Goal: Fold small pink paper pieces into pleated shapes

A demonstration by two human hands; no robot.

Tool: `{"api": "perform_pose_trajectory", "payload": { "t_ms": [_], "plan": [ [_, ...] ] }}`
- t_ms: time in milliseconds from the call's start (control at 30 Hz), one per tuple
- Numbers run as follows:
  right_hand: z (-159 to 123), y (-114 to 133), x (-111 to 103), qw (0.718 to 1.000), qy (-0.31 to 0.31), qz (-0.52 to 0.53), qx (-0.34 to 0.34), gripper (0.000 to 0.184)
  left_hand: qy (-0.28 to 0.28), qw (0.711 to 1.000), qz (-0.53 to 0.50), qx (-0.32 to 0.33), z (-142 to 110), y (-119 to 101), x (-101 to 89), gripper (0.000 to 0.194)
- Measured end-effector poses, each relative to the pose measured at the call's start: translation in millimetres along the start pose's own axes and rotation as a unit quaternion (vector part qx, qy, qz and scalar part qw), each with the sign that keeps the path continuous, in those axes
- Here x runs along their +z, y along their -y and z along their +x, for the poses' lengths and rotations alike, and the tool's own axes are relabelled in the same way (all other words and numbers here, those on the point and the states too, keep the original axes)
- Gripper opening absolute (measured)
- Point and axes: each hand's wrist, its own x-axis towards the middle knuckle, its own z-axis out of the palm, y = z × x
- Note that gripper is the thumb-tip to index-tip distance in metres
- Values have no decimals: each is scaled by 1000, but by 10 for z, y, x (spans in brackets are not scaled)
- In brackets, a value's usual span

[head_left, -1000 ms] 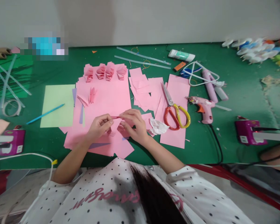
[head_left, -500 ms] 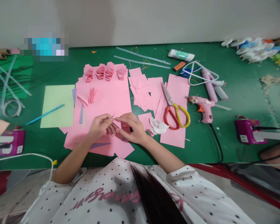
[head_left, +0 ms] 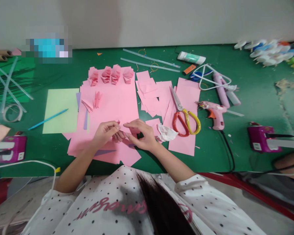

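Observation:
Low over a stack of pink paper sheets, my left hand is closed on a small folded pink paper; most of it is hidden by the fingers. My right hand is just beside it, thumb and fingers curved apart with a gap between them. Several pleated pink paper pieces stand along the far edge of the stack. Two narrower folded pieces are nearer my left hand. Right of the stack lie small pink paper rectangles and a crumpled white tissue.
Scissors with red and yellow handles lie on pink paper at right. Beyond them is a pink glue gun with a black cord. A blue pencil crosses a pale green sheet. Purple power boxes sit at both sides.
My right hand has drawn slightly right, away from my left hand. A bit more of the folded pink paper shows above my left fingers.

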Motion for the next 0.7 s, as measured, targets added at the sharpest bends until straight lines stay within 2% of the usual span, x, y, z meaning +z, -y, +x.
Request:
{"api": "perform_pose_trajectory", "payload": {
  "t_ms": [200, 300, 400, 567, 700],
  "plan": [
    [-2, -14, -4, 1000, -19, 8, 7, 24, 18, 1000, 9, -14, -10, 36, -8, 35],
    [2, -11, -6, 999, -35, 24, 20, 14, 32, 999, 31, -13, -6, 35, -4, 34],
    [0, 6, 2, 995, -49, 54, 69, 7, 55, 997, 55, -12, 1, 30, 3, 34],
    [-3, 51, 19, 975, -83, 79, 192, 19, 70, 993, 90, 9, -5, 18, 25, 32],
    [1, 60, 32, 970, -91, 81, 212, 23, 63, 991, 112, 30, -19, 25, 48, 30]
  ]
}}
